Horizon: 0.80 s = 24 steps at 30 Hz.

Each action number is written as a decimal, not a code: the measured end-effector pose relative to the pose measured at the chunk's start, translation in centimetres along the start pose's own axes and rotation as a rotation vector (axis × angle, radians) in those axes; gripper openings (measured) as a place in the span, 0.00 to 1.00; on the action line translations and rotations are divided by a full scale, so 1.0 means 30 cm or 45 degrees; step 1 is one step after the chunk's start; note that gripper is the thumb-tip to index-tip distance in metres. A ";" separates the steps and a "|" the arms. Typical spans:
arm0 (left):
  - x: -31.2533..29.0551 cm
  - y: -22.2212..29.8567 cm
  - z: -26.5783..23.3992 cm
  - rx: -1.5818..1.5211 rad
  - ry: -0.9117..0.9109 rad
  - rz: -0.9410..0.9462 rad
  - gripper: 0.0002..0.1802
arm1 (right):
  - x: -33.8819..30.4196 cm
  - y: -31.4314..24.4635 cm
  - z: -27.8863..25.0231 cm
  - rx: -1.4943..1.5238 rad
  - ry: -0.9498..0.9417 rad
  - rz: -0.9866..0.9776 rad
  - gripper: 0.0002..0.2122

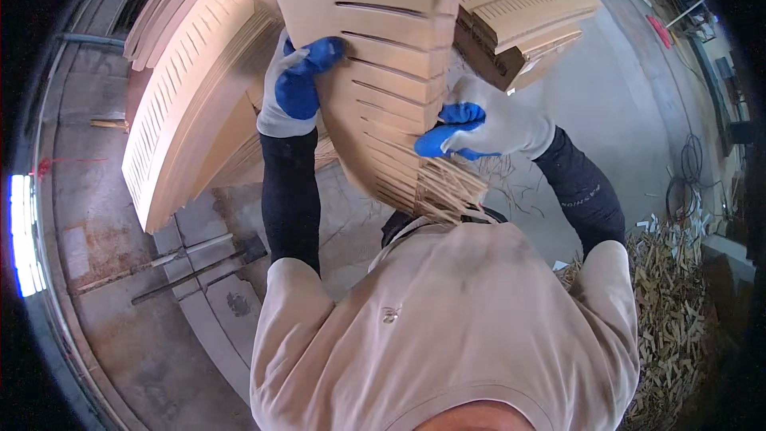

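Observation:
A thick bundle of slotted tan cardboard sheets (399, 32) stands in front of me, its near end against my body. Dark slits run across its face. My left hand (299, 84), in a white glove with blue coating, grips the bundle's left edge, thumb on the face. On the right edge, my right hand (483, 124) in a matching glove has its fingers closed at the sheets' side. Whether it also pinches loose strips is hidden. Thin cardboard strips (451, 183) stick out in a frayed bunch at the bundle's near right corner.
More slotted cardboard stacks (199, 72) lean at the left, and another stack (527, 12) lies at the far right beside a dark brown block (487, 52). Cardboard scraps (670, 311) heap on the floor at the right. A black cable (686, 172) lies coiled near the right wall.

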<state>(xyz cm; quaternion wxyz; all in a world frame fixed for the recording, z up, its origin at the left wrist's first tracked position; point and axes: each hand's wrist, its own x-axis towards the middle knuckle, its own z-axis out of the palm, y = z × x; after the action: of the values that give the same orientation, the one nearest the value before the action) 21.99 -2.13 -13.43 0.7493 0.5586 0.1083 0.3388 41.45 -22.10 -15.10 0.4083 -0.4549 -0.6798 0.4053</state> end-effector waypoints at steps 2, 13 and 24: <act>-0.010 -0.002 0.044 0.319 0.276 0.037 0.22 | -0.004 -0.015 0.017 0.220 0.071 0.005 0.13; 0.035 0.131 -0.023 0.689 0.237 0.149 0.19 | -0.118 0.005 -0.067 -0.666 0.393 0.071 0.10; 0.014 0.073 0.000 0.499 0.318 0.272 0.21 | 0.009 -0.022 -0.031 -1.116 0.301 -0.198 0.30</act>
<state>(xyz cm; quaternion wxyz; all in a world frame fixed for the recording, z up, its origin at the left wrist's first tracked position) 21.46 -1.53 -11.33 0.5675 0.6552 0.2039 0.4550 42.07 -21.84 -14.14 0.2813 -0.5753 -0.7680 -0.0072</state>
